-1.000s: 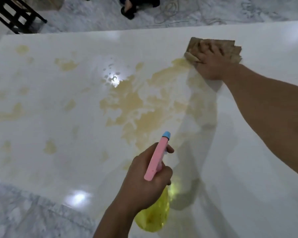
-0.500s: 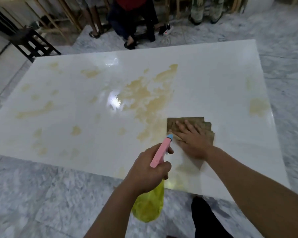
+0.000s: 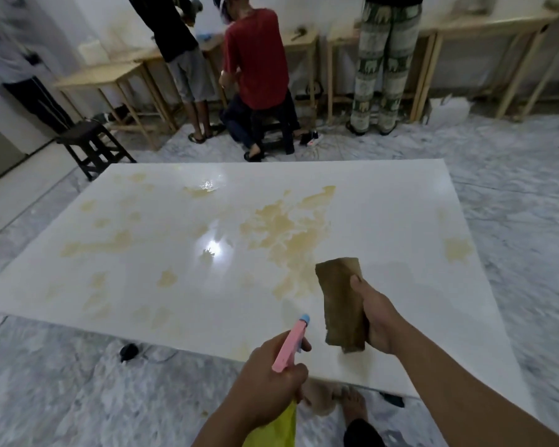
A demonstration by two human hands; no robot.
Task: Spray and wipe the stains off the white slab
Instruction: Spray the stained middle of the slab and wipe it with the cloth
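The white slab (image 3: 384, 227) lies flat on the marble floor, marked with yellow-brown stains (image 3: 288, 233), the largest right of its middle. My left hand (image 3: 268, 372) grips a spray bottle (image 3: 289, 346) with a pink trigger head, blue nozzle tip and yellow body, held above the slab's near edge. My right hand (image 3: 380, 321) holds a folded brown cloth (image 3: 342, 301) lifted off the slab, hanging upright above its near right part.
A dark wooden stool (image 3: 91, 143) stands by the slab's far left corner. Three people (image 3: 259, 69) work at wooden tables (image 3: 110, 75) along the far wall. A small black object (image 3: 129, 351) and cable lie on the floor near the front edge. My bare feet (image 3: 352, 404) are below.
My right hand dragged the cloth from the slab's far side toward me, then lifted it off the surface. The view pulled back and up, showing the whole slab and the people behind.
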